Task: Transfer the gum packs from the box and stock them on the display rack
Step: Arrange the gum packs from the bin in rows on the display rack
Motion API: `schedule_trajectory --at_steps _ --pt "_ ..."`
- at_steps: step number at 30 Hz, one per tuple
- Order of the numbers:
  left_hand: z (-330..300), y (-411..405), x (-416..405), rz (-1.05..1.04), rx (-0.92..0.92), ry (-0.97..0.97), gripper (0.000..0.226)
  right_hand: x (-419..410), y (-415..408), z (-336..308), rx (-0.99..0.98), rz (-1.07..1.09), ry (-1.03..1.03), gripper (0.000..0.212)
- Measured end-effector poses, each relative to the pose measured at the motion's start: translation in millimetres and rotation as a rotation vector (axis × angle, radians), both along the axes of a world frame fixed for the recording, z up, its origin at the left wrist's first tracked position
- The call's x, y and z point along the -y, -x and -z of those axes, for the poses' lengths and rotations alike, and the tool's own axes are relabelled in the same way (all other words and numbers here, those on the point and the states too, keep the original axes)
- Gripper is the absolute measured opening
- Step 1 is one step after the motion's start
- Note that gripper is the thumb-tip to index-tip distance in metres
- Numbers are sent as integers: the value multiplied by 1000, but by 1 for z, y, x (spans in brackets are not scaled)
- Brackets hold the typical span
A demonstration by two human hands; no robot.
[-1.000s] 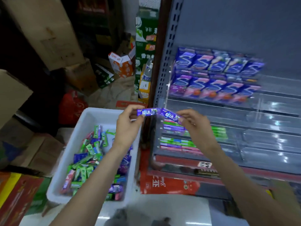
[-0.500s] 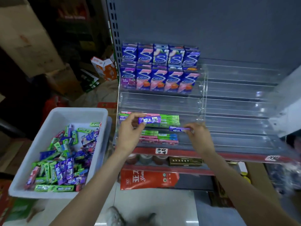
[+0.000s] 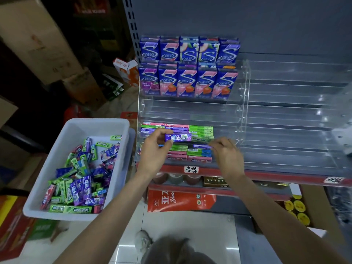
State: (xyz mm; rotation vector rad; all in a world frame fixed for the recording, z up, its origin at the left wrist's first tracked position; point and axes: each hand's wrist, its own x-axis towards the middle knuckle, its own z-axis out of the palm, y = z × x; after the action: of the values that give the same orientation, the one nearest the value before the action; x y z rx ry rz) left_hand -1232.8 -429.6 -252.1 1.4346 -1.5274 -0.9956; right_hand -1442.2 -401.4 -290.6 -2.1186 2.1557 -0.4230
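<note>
Both forearms are bare from the lower edge of the view up to the wrists; no sleeve, cuff, watch, bracelet or ring shows on either. The left hand (image 3: 154, 151) and the right hand (image 3: 227, 155) are ungloved, with short, unpainted nails where the fingertips can be seen. Below the arms, at the bottom middle of the view, there is a fold of grey-blue cloth (image 3: 171, 250), apparently trousers over a bent knee. Just to its left a pale, rounded grey shape (image 3: 142, 241) rests on the floor, probably the toe of a shoe, too blurred to make out further.
</note>
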Motion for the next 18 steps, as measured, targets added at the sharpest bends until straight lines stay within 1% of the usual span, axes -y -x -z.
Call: schedule_trajectory --at_steps 5,8,11,14,18 --pt "-1 3 0 14 4 -6 21 0 -4 2 2 31 26 44" --pt "-1 3 -1 24 0 1 22 -3 -8 5 91 53 32 44" --pt "0 1 -2 28 -10 -4 22 -2 -7 6 173 81 33 38" --pt "3 0 -3 37 -19 1 22 -3 -3 5 198 100 44 32" --pt "11 4 -3 86 -14 -86 23 -6 5 5 243 124 82 28"
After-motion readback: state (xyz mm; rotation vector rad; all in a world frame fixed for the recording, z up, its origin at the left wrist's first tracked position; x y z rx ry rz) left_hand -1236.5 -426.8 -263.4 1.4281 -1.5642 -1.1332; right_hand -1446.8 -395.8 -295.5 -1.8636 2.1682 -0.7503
